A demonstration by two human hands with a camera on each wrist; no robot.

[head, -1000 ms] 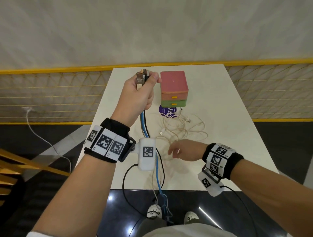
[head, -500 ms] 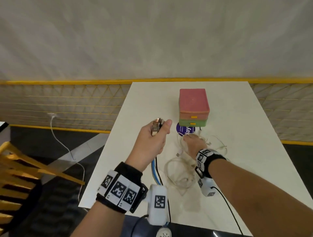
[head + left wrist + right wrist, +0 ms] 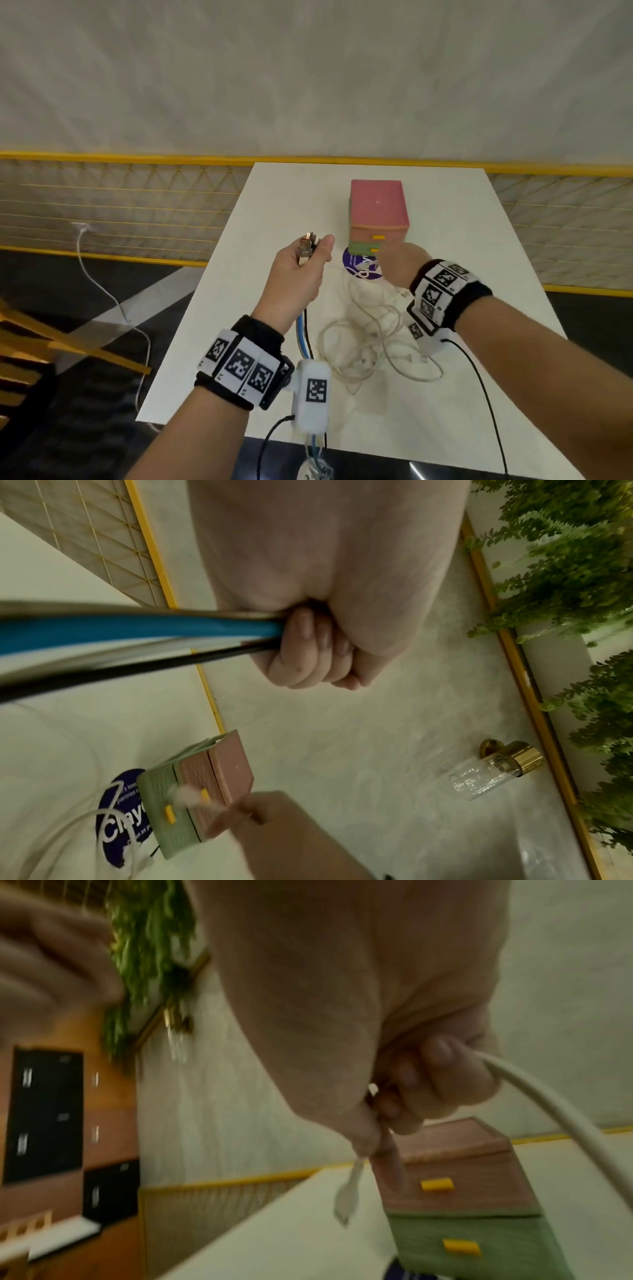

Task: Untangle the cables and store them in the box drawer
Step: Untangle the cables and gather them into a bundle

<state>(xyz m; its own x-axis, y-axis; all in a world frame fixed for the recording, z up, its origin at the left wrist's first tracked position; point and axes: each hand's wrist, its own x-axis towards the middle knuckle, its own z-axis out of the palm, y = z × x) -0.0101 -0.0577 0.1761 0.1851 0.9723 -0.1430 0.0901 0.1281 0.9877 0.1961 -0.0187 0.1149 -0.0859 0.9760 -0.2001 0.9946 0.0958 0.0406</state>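
Note:
My left hand (image 3: 301, 270) is raised over the table's left part and grips a bundle of cables near their plugs (image 3: 307, 247). The blue cable (image 3: 137, 631) and black cable (image 3: 120, 666) run from the fist down past my wrist. My right hand (image 3: 399, 267) is in front of the drawer box (image 3: 378, 212) and pinches a white cable (image 3: 548, 1110), whose plug (image 3: 347, 1196) dangles below the fingers. The box has a pink top drawer and a green bottom drawer, each with a yellow handle (image 3: 436, 1185). Both drawers look closed. A tangle of white cables (image 3: 370, 329) lies on the table.
A round purple sticker (image 3: 359, 270) lies on the white table (image 3: 479, 240) just before the box. A yellow mesh railing (image 3: 120, 205) runs behind and left of the table. Yellow wooden chair slats (image 3: 34, 342) stand at the far left. A white cord (image 3: 102, 284) hangs on the railing.
My right hand moved from the tangle near the table's front up to the box front and took hold of a white cable. My left hand lowered with its bundle.

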